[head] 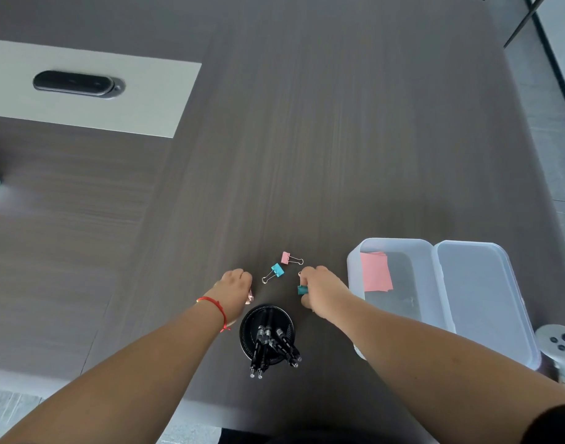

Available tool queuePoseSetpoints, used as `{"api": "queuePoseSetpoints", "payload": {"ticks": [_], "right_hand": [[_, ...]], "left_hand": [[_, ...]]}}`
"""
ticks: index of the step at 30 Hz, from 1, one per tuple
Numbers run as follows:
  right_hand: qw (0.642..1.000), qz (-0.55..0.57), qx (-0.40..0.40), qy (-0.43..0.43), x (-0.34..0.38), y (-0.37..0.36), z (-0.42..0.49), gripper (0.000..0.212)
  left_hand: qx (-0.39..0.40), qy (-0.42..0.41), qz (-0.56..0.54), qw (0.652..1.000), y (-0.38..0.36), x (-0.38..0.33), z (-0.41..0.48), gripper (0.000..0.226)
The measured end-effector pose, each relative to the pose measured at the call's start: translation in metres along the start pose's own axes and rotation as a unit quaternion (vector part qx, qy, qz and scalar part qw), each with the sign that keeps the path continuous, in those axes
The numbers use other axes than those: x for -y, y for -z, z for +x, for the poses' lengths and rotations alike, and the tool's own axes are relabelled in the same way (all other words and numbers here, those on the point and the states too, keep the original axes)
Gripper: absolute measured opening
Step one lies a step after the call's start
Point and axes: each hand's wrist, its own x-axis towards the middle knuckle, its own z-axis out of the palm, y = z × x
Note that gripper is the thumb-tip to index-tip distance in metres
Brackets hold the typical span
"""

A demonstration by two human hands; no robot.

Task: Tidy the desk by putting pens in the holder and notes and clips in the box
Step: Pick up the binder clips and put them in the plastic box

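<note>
A dark, wood-grained counter (306, 139) is seen from above, with a pale grey inset panel (89, 88) at about ten o'clock carrying a glossy black oval grommet (77, 84). The left hand (234, 288), marked by a red string bracelet (215, 307) at the wrist, is curled knuckles-up on the counter; a small pale pink object (250, 296) shows at its three o'clock edge, and the grip appears closed on it, though what it is cannot be told. At six o'clock from the gap between the hands stands a round black pen holder (267, 331), in which several black pens (268, 347) with silver tips are leaned toward the viewer. Just beyond the holder, at twelve o'clock, a light blue binder clip (276, 271) with wire handles lies loose between the two hands, and a pink binder clip (287, 258) lies just past it at one o'clock; neither is touched. The right hand (322, 291) is clenched, and a teal binder clip (302, 290) is pinched in its grip at the nine o'clock side of the fingers. At three o'clock from that hand an oblong box (358, 261) of translucent frosted plastic with rounded corners sits open, its hinged lid (479, 299) laid flat to the right. A pink sticky note (375, 275) is propped inside the box against its left wall.
</note>
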Motion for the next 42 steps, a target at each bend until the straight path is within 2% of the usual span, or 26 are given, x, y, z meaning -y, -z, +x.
{"api": "queuePoseSetpoints", "payload": {"ticks": [3,5,7,9,12,14,16,18,21,22,24,27,29,33,36,38,40,42], "right_hand": [[0.994,0.103,-0.024,-0.007,0.0,0.012,-0.015,0.019],[0.986,0.153,-0.07,0.006,-0.003,0.027,-0.03,0.017],[0.973,0.191,-0.131,0.012,-0.015,0.05,-0.047,0.016],[0.954,0.231,-0.191,-0.016,-0.038,0.075,-0.062,0.014],[0.938,0.244,-0.231,-0.083,-0.085,0.095,-0.078,0.014],[0.946,0.227,-0.197,-0.118,-0.109,0.091,-0.083,0.014],[0.966,0.175,-0.134,-0.137,-0.122,0.076,-0.085,0.011],[0.982,0.109,-0.073,-0.135,-0.132,0.054,-0.081,0.014],[0.992,0.013,-0.017,-0.124,-0.145,0.019,-0.074,0.022],[0.992,0.009,-0.014,-0.129,-0.149,0.008,-0.072,0.029],[0.991,-0.003,-0.013,-0.136,-0.155,-0.007,-0.068,0.037],[0.992,-0.02,-0.014,-0.123,-0.163,-0.017,-0.065,0.033],[0.993,-0.025,-0.01,-0.115,-0.166,-0.018,-0.064,0.034],[0.992,-0.094,0.022,-0.077,-0.164,-0.01,-0.065,0.039],[0.993,-0.086,0.038,-0.064,-0.152,0.023,-0.071,0.032],[0.996,-0.066,-0.007,-0.058,-0.136,0.056,-0.075,0.026],[0.995,-0.013,-0.069,-0.068,-0.113,0.09,-0.082,0.029],[0.989,0.001,-0.142,-0.036,-0.084,0.11,-0.084,0.028]], "left_hand": [[0.007,0.009,-0.02,1.0,0.002,-0.002,-0.004,0.022],[0.007,0.027,-0.057,0.998,0.008,-0.002,-0.003,0.036],[-0.019,0.063,-0.106,0.992,0.026,-0.006,0.002,0.041],[-0.065,0.071,-0.173,0.98,0.053,-0.021,0.012,0.038],[-0.103,-0.008,-0.248,0.963,0.102,-0.069,0.023,0.032],[-0.089,-0.087,-0.245,0.962,0.125,-0.114,0.026,0.019],[-0.051,-0.164,-0.215,0.961,0.13,-0.161,0.03,0.004],[0.014,-0.221,-0.144,0.965,0.119,-0.208,0.032,0.005],[0.136,-0.212,0.053,0.966,0.088,-0.26,0.032,0.028],[0.156,-0.212,0.132,0.956,0.076,-0.271,0.033,0.037],[0.172,-0.217,0.245,0.929,0.058,-0.285,0.035,0.041],[0.204,-0.215,0.3,0.907,0.039,-0.288,0.041,0.044],[0.21,-0.206,0.309,0.904,0.035,-0.286,0.045,0.042],[0.212,-0.211,0.277,0.913,0.038,-0.286,0.048,0.038],[0.199,-0.223,0.214,0.93,0.057,-0.282,0.05,0.039],[0.15,-0.222,0.102,0.958,0.083,-0.271,0.056,0.032],[0.105,-0.196,0.001,0.975,0.122,-0.251,0.062,0.024],[0.082,-0.13,-0.119,0.981,0.16,-0.22,0.065,0.021]]}}
